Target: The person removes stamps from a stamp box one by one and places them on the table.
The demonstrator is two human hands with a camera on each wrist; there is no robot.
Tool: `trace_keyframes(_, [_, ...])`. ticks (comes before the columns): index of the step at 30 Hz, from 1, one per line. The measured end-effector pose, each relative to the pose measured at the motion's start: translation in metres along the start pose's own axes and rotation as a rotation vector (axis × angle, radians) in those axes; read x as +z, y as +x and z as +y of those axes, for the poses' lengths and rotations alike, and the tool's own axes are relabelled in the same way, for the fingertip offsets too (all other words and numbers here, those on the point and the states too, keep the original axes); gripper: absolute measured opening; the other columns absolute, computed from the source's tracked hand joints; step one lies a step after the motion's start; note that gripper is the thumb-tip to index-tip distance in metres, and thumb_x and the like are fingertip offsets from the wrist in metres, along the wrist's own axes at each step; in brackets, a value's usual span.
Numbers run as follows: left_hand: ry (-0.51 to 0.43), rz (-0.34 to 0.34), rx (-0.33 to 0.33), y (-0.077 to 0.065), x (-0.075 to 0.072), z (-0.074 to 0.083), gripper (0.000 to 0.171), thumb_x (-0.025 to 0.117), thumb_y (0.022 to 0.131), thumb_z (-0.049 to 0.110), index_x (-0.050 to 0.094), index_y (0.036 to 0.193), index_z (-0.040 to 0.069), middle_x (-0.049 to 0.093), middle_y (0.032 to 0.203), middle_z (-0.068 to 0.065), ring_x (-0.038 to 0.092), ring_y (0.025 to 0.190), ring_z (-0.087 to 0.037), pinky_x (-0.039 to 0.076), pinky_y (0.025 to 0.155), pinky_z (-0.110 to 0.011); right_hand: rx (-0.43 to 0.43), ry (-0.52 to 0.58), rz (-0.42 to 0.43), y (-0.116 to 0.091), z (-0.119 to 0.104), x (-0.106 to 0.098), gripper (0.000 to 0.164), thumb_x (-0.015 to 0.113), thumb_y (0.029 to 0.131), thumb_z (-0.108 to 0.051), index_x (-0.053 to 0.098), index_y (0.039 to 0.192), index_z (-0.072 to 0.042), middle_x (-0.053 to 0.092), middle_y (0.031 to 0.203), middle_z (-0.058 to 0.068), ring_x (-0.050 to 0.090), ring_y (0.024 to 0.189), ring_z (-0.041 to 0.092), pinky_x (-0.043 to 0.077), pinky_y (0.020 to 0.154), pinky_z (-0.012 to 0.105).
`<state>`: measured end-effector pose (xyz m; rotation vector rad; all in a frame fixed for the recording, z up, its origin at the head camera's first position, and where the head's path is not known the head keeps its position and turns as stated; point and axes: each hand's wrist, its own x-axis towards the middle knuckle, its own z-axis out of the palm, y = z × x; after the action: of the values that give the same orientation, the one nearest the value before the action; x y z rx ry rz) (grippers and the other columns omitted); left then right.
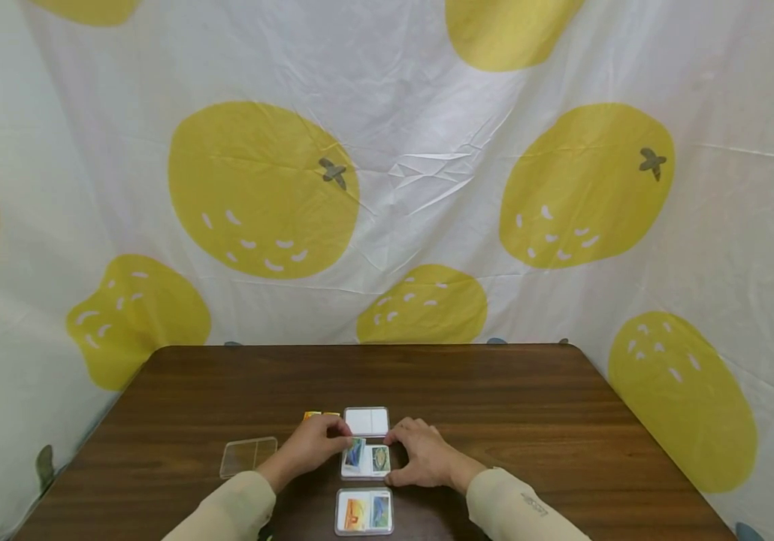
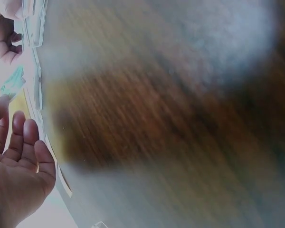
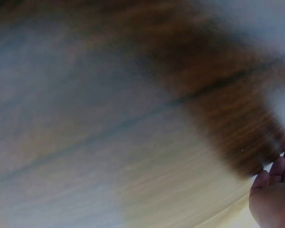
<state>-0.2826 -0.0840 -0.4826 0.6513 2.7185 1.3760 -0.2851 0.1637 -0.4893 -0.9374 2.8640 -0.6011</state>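
Observation:
My left hand [image 1: 312, 443] pinches a small card with a blue-green picture [image 1: 354, 453] between thumb and index finger. The card overlaps the left half of the middle clear plastic case [image 1: 365, 477]. In the right half of that case lies another picture card [image 1: 380, 458]. My right hand [image 1: 427, 454] holds the case at its right side, thumb by the near corner and index finger by the far one. In the left wrist view the pinched card [image 2: 13, 84] shows at the fingertips, the other fingers loosely bent. Only part of the right hand [image 3: 275, 194] shows in the right wrist view.
Nearer me, a clear case [image 1: 364, 533] holds an orange card and a blue-green one. Behind the middle case stands one with white contents [image 1: 360, 421]. Orange cards [image 1: 312, 414] lie partly behind my left hand. A clear lid [image 1: 238, 460] lies left on the wooden table [image 1: 495, 391].

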Motion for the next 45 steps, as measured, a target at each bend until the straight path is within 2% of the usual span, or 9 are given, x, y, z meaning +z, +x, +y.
trace_keyframes(10, [-0.039,-0.004,-0.048,-0.001,-0.004,-0.002,0.006,0.073,0.089,0.013,0.07,0.088,0.008,0.063,0.085,0.002,0.054,0.081,-0.015,0.045,0.075,-0.035,0.007,0.016,-0.011,-0.001,-0.001,-0.001,0.051,0.079,0.076,-0.044,0.064,0.116,-0.016,0.054,0.117,-0.004,0.048,0.113,0.02,0.036,0.097,0.047])
trace_keyframes(20, [-0.128,0.02,-0.011,-0.003,-0.009,-0.007,0.006,0.073,0.087,0.008,0.07,0.087,0.003,0.064,0.083,0.0,0.054,0.079,-0.014,0.044,0.072,-0.03,-0.001,0.007,0.001,-0.001,-0.002,-0.001,0.05,0.08,0.075,-0.043,0.064,0.114,-0.016,0.055,0.115,-0.004,0.048,0.111,0.021,0.037,0.095,0.046])
trace_keyframes(26, [-0.165,0.01,-0.054,-0.004,-0.016,-0.01,0.008,0.072,0.088,0.011,0.071,0.089,0.003,0.064,0.086,-0.001,0.054,0.081,-0.016,0.044,0.074,-0.033,-0.014,-0.007,0.005,-0.001,-0.001,0.0,0.051,0.08,0.075,-0.044,0.064,0.115,-0.016,0.055,0.117,-0.003,0.049,0.112,0.021,0.037,0.095,0.045])
trace_keyframes(31, [-0.197,0.013,-0.066,-0.006,-0.023,-0.012,0.009,0.072,0.089,0.01,0.069,0.089,0.001,0.063,0.086,-0.002,0.053,0.079,-0.017,0.044,0.068,-0.032,-0.014,-0.008,0.001,-0.001,0.0,0.0,0.051,0.079,0.076,-0.044,0.063,0.115,-0.016,0.055,0.118,-0.002,0.048,0.113,0.021,0.037,0.096,0.045])
trace_keyframes(38, [-0.165,0.021,-0.114,-0.008,-0.03,-0.012,0.008,0.072,0.089,0.01,0.07,0.091,0.003,0.063,0.087,-0.002,0.052,0.081,-0.017,0.043,0.068,-0.032,-0.009,0.003,-0.001,-0.001,-0.001,-0.001,0.051,0.08,0.075,-0.043,0.063,0.115,-0.016,0.055,0.118,-0.002,0.048,0.113,0.021,0.037,0.096,0.045])
trace_keyframes(45, [-0.153,-0.003,-0.116,-0.011,-0.035,-0.016,0.008,0.072,0.088,0.009,0.069,0.089,0.001,0.062,0.084,-0.001,0.052,0.079,-0.017,0.043,0.068,-0.032,-0.013,-0.003,0.005,-0.002,-0.001,-0.001,0.05,0.08,0.075,-0.044,0.063,0.114,-0.016,0.055,0.116,-0.003,0.048,0.113,0.021,0.037,0.095,0.045])
